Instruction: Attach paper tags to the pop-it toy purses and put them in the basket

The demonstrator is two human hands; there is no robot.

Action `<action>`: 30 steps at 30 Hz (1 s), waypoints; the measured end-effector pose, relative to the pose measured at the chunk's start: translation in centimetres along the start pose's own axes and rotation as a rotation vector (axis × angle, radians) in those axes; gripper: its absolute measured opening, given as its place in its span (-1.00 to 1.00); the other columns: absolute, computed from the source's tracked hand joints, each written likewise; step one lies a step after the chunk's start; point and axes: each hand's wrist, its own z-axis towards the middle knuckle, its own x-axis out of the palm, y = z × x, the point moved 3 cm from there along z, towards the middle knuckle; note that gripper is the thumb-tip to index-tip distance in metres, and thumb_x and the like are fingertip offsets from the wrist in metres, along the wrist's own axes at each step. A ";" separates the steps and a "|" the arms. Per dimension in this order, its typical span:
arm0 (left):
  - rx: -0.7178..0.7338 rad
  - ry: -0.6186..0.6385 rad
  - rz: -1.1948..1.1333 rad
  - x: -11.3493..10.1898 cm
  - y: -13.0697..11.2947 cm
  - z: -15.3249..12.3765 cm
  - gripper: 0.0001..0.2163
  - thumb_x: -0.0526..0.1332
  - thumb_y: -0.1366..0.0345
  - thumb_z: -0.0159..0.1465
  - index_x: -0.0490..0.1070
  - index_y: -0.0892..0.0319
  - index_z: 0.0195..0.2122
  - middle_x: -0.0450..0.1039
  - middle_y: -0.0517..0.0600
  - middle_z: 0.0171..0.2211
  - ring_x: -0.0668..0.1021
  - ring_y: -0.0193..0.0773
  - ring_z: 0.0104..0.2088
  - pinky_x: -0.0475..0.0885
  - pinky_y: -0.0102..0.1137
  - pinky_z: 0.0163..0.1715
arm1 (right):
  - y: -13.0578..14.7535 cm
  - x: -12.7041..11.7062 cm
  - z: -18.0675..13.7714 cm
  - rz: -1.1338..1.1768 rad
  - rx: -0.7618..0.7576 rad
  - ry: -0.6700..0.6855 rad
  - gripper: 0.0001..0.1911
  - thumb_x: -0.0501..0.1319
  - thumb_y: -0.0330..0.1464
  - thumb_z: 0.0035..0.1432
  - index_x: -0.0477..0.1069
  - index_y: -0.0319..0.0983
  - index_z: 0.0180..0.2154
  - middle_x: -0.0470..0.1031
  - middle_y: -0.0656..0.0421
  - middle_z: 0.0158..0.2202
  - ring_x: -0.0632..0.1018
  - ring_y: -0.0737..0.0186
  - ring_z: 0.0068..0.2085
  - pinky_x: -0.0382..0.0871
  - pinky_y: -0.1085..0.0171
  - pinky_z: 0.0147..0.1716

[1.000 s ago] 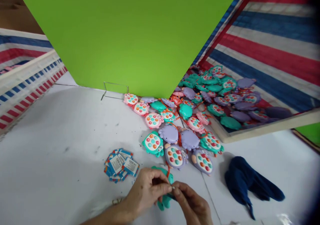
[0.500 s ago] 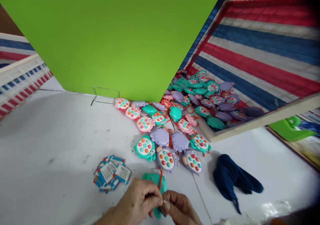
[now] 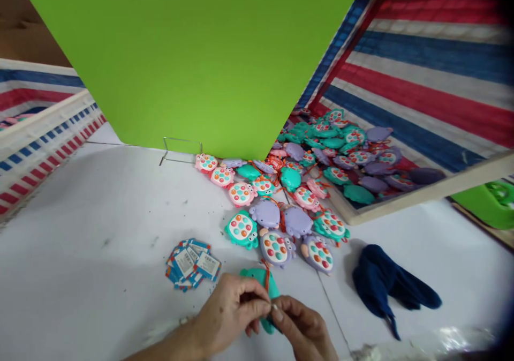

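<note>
My left hand [image 3: 228,313] and my right hand [image 3: 301,329] meet low in the view, their fingertips pinching something small at a teal turtle-shaped toy [image 3: 261,278]. A red cord [image 3: 265,275] rises from that toy, and my fingers hide much of its body. Close by to the left lies a stack of printed barcode cards [image 3: 193,263]. Just above my hands spreads a heap of pink, teal and lilac toys [image 3: 277,243] with red cords, on a white table [image 3: 100,227].
A wire stand [image 3: 180,150] holds up a large green board [image 3: 180,55]. A wooden-edged tray lined with striped cloth [image 3: 401,82] holds more toys. A navy cloth [image 3: 385,283] lies right, a striped basket [image 3: 40,141] left, and a green object [image 3: 490,203] beyond the table's right edge.
The whole scene has shifted slightly in view as my head moved. My hands stay pinched together at the teal toy, and the heap and cards have not visibly moved.
</note>
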 end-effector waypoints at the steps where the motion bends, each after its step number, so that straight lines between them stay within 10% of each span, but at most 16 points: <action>1: -0.002 -0.006 -0.012 0.1 0.0 -0.1 -0.89 0.14 0.38 0.11 0.42 0.31 -0.45 0.25 -0.14 -0.70 0.31 -0.48 -0.69 0.25 -0.60 -0.68 | 0.0 0.1 -0.2 -0.003 -0.014 -0.025 -0.71 0.28 -0.17 -0.08 0.41 -0.27 -0.58 0.35 0.21 -0.62 0.31 0.30 -0.51 0.17 0.32 -0.47; 16: 0.222 0.017 0.453 0.4 -2.5 -1.6 -0.83 0.09 0.45 0.17 0.46 0.28 -0.48 0.27 -0.12 -0.62 0.33 -0.47 -0.58 0.20 -0.61 -0.56 | 0.8 1.1 -1.4 0.051 0.075 0.041 -0.66 0.23 -0.13 -0.04 0.28 -0.25 -0.59 0.11 0.29 -0.60 0.13 0.35 -0.49 0.07 0.37 -0.49; 30: 0.210 -0.087 0.399 0.5 -2.0 -1.6 -0.83 0.08 0.42 0.16 0.43 0.27 -0.51 0.30 -0.10 -0.61 0.32 -0.47 -0.63 0.22 -0.60 -0.60 | 1.6 1.3 -1.3 -0.035 0.073 -0.030 -0.62 0.23 -0.09 -0.06 0.27 -0.26 -0.61 0.15 0.29 -0.62 0.15 0.36 -0.52 0.08 0.37 -0.52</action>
